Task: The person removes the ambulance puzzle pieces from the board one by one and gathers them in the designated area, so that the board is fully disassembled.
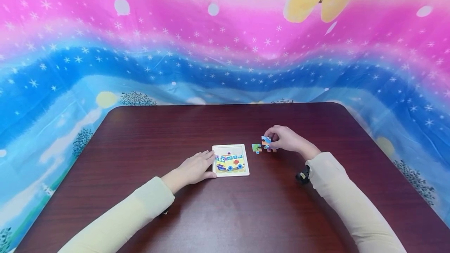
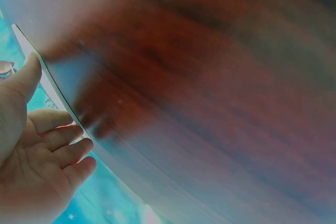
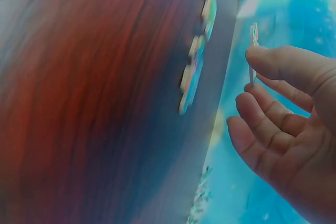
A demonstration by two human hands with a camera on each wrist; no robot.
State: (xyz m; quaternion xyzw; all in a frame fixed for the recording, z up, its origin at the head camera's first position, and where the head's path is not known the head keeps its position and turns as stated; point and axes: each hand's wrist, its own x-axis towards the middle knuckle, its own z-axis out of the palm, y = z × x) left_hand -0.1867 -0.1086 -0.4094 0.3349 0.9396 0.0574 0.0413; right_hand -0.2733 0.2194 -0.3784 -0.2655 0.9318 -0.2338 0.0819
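A square jigsaw board with a pale rim (image 1: pixel 232 175) lies flat on the table. Inside it shows a yellow ambulance picture (image 1: pixel 230 162) with a red cross. My left hand (image 1: pixel 194 168) rests along the board's left edge, thumb and fingers extended; the left wrist view shows that edge (image 2: pixel 52 85) by the fingertips. Right of the board, my right hand (image 1: pixel 286 139) pinches a jigsaw piece (image 3: pixel 254 34) between thumb and fingers, held above the table. Below it, a green loose piece (image 1: pixel 256 148) and other loose jigsaw pieces (image 3: pixel 192 74) lie on the tabletop.
The dark reddish-brown table (image 1: pixel 168 128) has rounded far corners. A printed cloth (image 1: pixel 225 50) in pink and blue hangs behind it and along both sides. A black wrist device (image 1: pixel 303 175) sits at the right cuff.
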